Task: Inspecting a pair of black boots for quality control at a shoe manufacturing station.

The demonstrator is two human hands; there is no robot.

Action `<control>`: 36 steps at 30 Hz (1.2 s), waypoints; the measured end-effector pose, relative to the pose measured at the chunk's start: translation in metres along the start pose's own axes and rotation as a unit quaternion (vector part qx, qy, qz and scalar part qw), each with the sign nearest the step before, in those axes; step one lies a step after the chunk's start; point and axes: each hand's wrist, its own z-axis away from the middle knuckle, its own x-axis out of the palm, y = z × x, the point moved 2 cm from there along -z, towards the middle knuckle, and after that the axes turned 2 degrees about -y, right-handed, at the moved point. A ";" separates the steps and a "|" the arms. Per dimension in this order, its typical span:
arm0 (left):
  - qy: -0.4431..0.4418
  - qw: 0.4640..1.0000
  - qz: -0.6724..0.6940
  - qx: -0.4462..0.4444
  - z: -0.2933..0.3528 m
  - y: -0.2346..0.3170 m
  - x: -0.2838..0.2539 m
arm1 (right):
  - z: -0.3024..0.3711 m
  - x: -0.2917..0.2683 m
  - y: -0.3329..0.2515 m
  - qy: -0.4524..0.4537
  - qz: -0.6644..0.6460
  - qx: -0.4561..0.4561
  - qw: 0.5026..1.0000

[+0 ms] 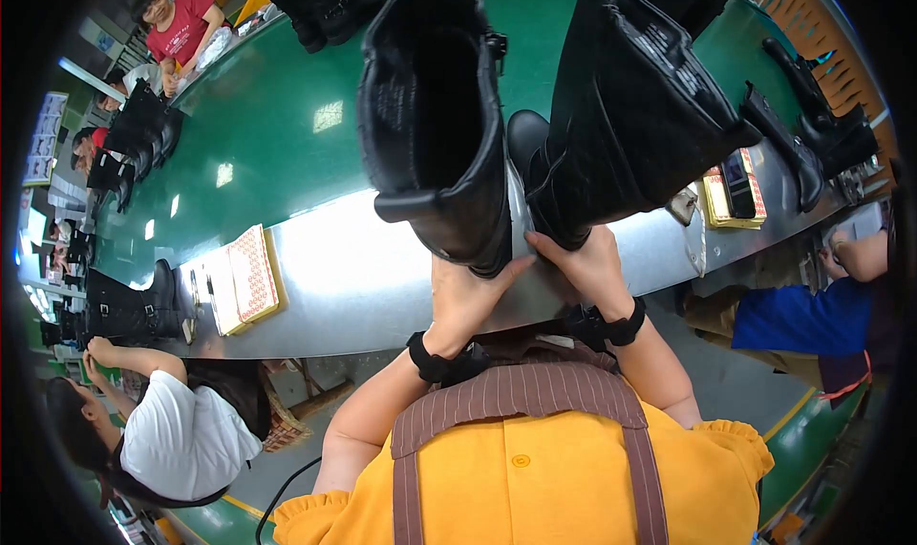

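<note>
Two tall black boots stand side by side in front of me at the metal edge of the table. The left boot [449,196] has its wide shaft opening turned up toward me, with a buckle at its upper right rim. My left hand [465,297] is closed around its lower back, thumb to the right and other fingers hidden behind the boot. The right boot [611,134] leans to the right, its rounded toe pointing away. Closed on its heel area is my right hand [587,268], with part of the fingers out of sight.
A green tabletop [287,153] has a bare metal edge strip [334,258]. Patterned card stacks lie left [250,282] and right [750,206], a dark phone [737,184] on the latter. More black boots [143,134] stand around. Co-workers sit left, far left and right.
</note>
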 end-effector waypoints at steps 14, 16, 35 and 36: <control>-0.144 0.812 0.543 -0.160 -0.001 -0.008 -0.058 | 0.016 -0.007 -0.040 -0.137 -0.549 0.122 0.815; -0.149 0.786 0.578 -0.162 -0.001 -0.005 -0.055 | 0.018 -0.003 -0.046 -0.138 -0.542 0.112 0.821; -0.102 0.795 0.583 -0.131 0.012 -0.014 -0.041 | 0.021 0.004 -0.042 -0.149 -0.581 0.093 0.795; -0.103 0.795 0.584 -0.130 0.013 -0.017 -0.042 | 0.021 0.005 -0.042 -0.148 -0.570 0.088 0.803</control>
